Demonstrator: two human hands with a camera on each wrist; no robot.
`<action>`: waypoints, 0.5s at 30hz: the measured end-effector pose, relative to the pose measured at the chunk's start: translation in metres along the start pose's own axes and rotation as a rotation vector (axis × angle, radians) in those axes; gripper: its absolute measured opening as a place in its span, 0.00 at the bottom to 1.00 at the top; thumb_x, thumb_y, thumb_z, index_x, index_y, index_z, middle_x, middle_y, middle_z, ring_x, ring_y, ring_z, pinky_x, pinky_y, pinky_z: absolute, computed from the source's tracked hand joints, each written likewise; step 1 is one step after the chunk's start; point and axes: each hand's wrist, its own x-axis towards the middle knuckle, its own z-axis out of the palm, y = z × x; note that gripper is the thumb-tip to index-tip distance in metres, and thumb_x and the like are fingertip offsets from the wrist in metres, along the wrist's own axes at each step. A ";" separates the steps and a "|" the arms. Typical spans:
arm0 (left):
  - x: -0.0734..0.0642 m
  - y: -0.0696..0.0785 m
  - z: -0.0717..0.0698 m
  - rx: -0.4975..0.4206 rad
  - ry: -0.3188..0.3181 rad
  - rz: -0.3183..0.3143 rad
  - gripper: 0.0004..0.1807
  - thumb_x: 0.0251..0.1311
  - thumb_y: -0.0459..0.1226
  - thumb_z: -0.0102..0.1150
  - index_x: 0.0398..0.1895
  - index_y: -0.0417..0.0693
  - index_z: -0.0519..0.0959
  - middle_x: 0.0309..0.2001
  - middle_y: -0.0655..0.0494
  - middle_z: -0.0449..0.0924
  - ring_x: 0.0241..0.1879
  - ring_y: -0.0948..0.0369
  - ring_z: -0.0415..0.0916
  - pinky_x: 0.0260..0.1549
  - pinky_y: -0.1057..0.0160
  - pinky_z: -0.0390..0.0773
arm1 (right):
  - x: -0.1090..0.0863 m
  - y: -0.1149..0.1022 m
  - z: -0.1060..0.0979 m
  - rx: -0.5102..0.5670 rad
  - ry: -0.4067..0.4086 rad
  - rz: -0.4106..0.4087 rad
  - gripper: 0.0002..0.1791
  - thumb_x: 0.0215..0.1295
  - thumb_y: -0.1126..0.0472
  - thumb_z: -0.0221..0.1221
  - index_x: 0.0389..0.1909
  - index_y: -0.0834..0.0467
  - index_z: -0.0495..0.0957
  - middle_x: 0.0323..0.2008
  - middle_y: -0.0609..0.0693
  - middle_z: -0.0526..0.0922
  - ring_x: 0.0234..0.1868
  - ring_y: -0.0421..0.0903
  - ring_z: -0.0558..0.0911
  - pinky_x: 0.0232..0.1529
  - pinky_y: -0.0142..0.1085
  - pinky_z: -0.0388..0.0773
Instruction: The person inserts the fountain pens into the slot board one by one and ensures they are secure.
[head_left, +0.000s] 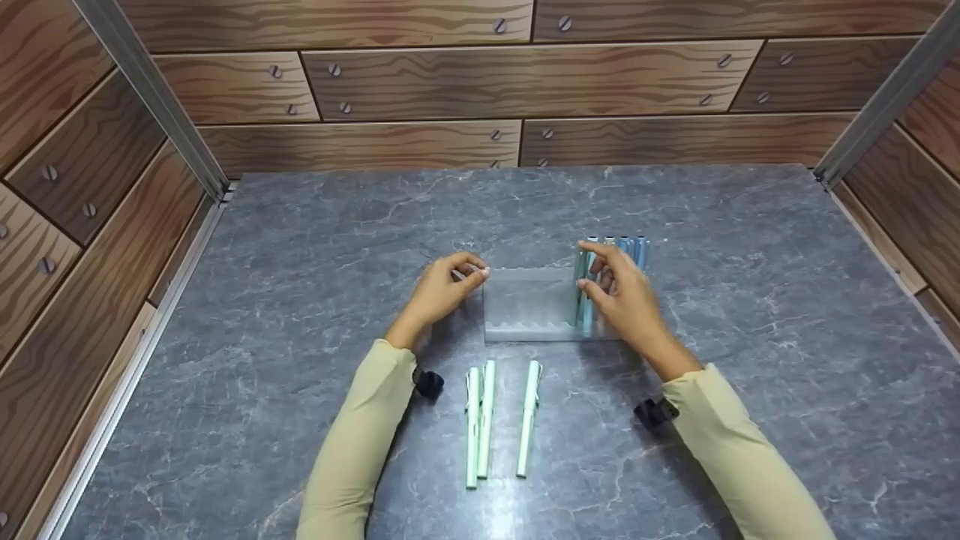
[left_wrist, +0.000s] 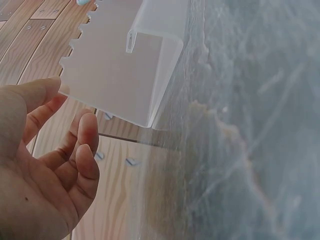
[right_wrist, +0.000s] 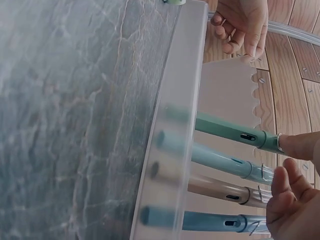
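Observation:
A clear, frosted pen rack (head_left: pixel 529 332) with a scalloped top edge stands on the table. My left hand (head_left: pixel 442 289) pinches its upper left corner between thumb and index finger, the other fingers loosely bent. At the right part of the rack, my right hand (head_left: pixel 622 292) holds the cap end of an upright green pen (right_wrist: pixel 227 130) with thumb and index finger. The pen's lower end shows through the rack's front lip. Beside it stand a light blue pen (right_wrist: pixel 215 159), a brownish pen (right_wrist: pixel 215 189) and a blue pen (right_wrist: pixel 207 220), partly hidden by the hand in the head view.
Three pale green pens lie on the grey marbled table (head_left: pixel 300 420) in front of the rack: a left pen (head_left: pixel 472 427), a middle pen (head_left: pixel 487 420) close beside it and a right pen (head_left: pixel 529 420) apart. Wood-patterned walls (head_left: pixel 420 82) with metal corner posts enclose the table.

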 end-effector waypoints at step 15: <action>0.000 0.003 0.000 0.010 -0.002 -0.021 0.10 0.64 0.42 0.60 0.44 0.50 0.83 0.35 0.51 0.80 0.27 0.64 0.73 0.24 0.68 0.71 | 0.002 0.002 0.001 -0.073 0.014 -0.007 0.28 0.57 0.69 0.66 0.60 0.55 0.74 0.33 0.54 0.75 0.26 0.37 0.66 0.27 0.29 0.64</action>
